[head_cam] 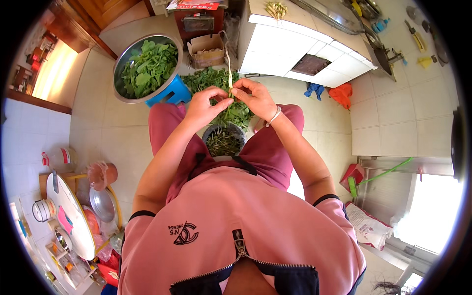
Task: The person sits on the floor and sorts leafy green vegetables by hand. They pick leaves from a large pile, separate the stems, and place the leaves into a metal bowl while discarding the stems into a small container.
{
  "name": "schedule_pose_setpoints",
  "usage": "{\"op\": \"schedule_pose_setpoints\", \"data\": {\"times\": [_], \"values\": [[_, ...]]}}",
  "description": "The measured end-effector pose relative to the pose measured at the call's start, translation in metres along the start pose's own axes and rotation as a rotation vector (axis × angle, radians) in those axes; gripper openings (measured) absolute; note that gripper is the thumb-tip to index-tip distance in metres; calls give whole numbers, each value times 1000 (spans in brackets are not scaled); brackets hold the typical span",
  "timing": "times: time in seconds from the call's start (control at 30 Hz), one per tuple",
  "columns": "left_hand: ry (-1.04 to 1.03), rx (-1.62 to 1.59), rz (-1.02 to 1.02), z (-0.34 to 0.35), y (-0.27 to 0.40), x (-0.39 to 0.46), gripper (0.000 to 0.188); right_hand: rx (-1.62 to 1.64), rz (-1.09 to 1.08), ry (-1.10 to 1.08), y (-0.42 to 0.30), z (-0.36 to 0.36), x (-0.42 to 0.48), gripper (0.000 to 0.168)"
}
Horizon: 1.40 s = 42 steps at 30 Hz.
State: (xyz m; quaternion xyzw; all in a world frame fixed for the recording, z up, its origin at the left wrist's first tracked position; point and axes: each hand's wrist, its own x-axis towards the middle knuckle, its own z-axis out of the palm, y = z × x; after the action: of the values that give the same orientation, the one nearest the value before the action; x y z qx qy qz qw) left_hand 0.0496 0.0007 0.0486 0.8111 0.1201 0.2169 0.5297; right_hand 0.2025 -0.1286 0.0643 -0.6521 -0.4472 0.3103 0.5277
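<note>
A long pale plant root [230, 72] points away from me, its tapering tip bent. The fingertips of my right hand [256, 96] pinch its near end, and a bangle circles that wrist. My left hand [207, 106] meets it there, thumb and fingertips on the green part of the same plant. Beneath both hands a heap of leafy greens [210, 79] spreads over the floor. Between my knees stands a dark bucket [240, 129], holding stringy stems and trimmings [222, 143].
A metal basin [118, 86] of green leaves rests on a blue stool [171, 92]. Behind the heap is a cardboard box [207, 59]. More pale roots [276, 10] lie on the tiled counter [276, 48]. Blue [314, 90] and red plastic bags [341, 95] lie at right.
</note>
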Motion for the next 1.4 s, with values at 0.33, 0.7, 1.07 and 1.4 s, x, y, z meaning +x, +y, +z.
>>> {"op": "schedule_pose_setpoints", "data": {"times": [0.33,0.7,1.07,1.4], "values": [[-153,-451,-489,-5,5,13,27,273,283,-126,-8,-9,3,22],[59,290,-93,-24,1,14,14,10,251,-168,-6,-7,-14,18],[169,-1157,-509,-85,-26,-4,21,299,319,21,31,-1,-24,17],[325,-1378,-557,-88,-18,-4,16,352,356,96,51,12,-38,17]]}}
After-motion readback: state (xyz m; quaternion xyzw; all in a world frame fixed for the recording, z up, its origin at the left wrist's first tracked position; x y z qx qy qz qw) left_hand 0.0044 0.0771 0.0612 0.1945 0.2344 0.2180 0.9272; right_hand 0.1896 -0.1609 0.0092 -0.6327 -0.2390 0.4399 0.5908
